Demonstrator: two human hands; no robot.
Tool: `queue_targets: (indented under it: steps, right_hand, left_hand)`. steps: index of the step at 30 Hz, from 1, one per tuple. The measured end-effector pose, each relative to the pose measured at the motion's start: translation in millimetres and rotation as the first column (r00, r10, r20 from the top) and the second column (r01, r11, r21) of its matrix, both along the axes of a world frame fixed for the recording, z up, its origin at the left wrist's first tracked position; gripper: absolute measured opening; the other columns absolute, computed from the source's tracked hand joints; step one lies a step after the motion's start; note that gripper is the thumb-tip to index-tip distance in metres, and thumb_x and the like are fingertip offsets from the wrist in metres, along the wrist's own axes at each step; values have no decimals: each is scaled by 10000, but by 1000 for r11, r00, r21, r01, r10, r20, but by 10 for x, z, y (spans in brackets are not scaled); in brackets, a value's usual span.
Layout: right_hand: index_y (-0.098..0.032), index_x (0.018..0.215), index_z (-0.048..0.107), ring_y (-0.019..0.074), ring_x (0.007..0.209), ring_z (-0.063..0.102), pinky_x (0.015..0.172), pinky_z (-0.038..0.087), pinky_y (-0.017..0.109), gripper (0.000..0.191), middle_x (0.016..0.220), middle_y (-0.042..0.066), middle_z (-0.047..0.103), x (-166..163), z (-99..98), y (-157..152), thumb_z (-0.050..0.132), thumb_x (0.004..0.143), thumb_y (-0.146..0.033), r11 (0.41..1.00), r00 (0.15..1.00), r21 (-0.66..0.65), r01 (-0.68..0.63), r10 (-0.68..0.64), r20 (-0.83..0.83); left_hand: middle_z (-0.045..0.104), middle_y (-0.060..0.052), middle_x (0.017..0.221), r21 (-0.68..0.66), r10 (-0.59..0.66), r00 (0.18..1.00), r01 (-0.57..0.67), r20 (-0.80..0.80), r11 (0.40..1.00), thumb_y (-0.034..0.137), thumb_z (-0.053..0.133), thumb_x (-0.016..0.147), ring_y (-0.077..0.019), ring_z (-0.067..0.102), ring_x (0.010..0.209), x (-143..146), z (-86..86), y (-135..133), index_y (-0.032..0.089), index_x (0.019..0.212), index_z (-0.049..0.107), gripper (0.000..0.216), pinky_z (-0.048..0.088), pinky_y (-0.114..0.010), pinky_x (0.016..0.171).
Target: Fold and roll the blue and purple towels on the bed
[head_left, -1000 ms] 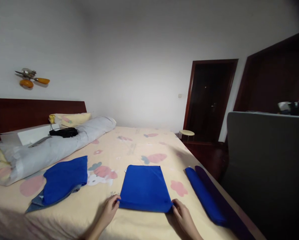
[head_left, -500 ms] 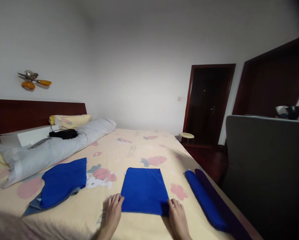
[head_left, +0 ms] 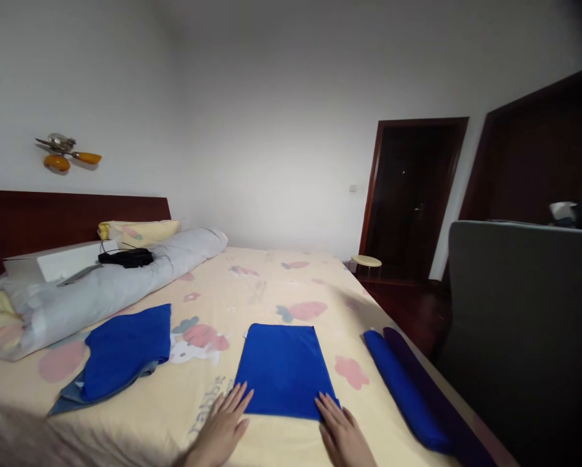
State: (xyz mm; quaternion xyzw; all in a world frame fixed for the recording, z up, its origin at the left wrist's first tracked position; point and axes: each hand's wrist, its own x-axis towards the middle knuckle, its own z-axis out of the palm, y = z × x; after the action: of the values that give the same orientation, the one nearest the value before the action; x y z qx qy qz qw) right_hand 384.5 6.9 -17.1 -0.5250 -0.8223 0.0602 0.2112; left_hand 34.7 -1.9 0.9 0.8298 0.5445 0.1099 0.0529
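A folded blue cloth (head_left: 283,368) lies flat on the bed (head_left: 281,285), a neat rectangle in front of me. My left hand (head_left: 222,425) lies flat with fingers stretched out, its fingertips touching the cloth's near left corner. At the near right corner my right hand (head_left: 342,434) rests the same way, fingers extended onto the cloth's edge. Neither hand holds anything.
A loose pile of blue cloths (head_left: 120,353) lies to the left. Two rolled blue and purple cloths (head_left: 410,389) lie by the bed's right edge. A grey rolled duvet (head_left: 100,288) with a black device (head_left: 125,257) sits at the headboard. A grey panel (head_left: 524,324) stands right.
Both hands let go of the cloth's near corners and flattened, fingers now stretched out at the near edge. The cloth's near edge lies slightly farther from me.
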Motion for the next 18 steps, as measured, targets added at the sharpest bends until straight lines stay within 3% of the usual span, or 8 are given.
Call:
queue_targets:
  steps: [3,7,10,12,15,18]
  right_hand:
    - [-279,1412,446,240,1363,424,1095,372,476,484,1480,63,437,179,4,14,341,945,-352,999,999,6,41,-41,-12]
    - [-218,1306,569,246,1279,526,1003,434,426,481,1383,102,554,89,150,47,410,852,-195,996,998,60,62,-63,25]
    - [-177,1233,615,242,1226,572,971,429,388,496,1327,118,607,-3,324,40,416,784,-109,996,995,68,57,-62,77]
    - [-172,1162,648,228,1138,623,946,418,368,474,1248,118,665,-14,416,2,383,780,-75,996,995,75,54,-60,80]
    - [-198,1016,684,203,920,661,869,425,343,433,1005,78,736,43,479,-84,341,785,-72,996,998,51,70,-70,-4]
    - [-223,967,678,218,876,644,821,454,335,355,917,52,726,134,479,-132,361,816,-174,997,981,-47,69,-76,-177]
  left_hand:
    - [299,-9,1572,18,-4,1000,4,-1,1000,333,375,965,-231,278,1443,-201,60,3,396,1495,227,554,247,-519,1150]
    - [429,-31,1514,178,2,999,5,-38,984,143,452,876,-233,382,1385,-152,175,19,341,1387,468,548,316,-480,1112]
    - [666,-51,1237,261,-25,999,31,-27,965,-1,406,796,-208,571,1178,-88,275,20,270,1188,627,525,410,-403,1018]
    - [714,-40,1052,274,-61,998,52,24,960,-22,378,786,-196,627,1022,-98,318,2,249,1069,667,487,450,-372,939]
    - [708,-23,951,252,-89,982,45,167,967,7,403,771,-193,630,948,-171,306,-42,247,967,677,413,467,-339,884]
    - [700,-10,888,141,-11,933,-42,360,989,54,439,737,-166,639,823,-226,217,-52,234,927,672,351,495,-271,781]
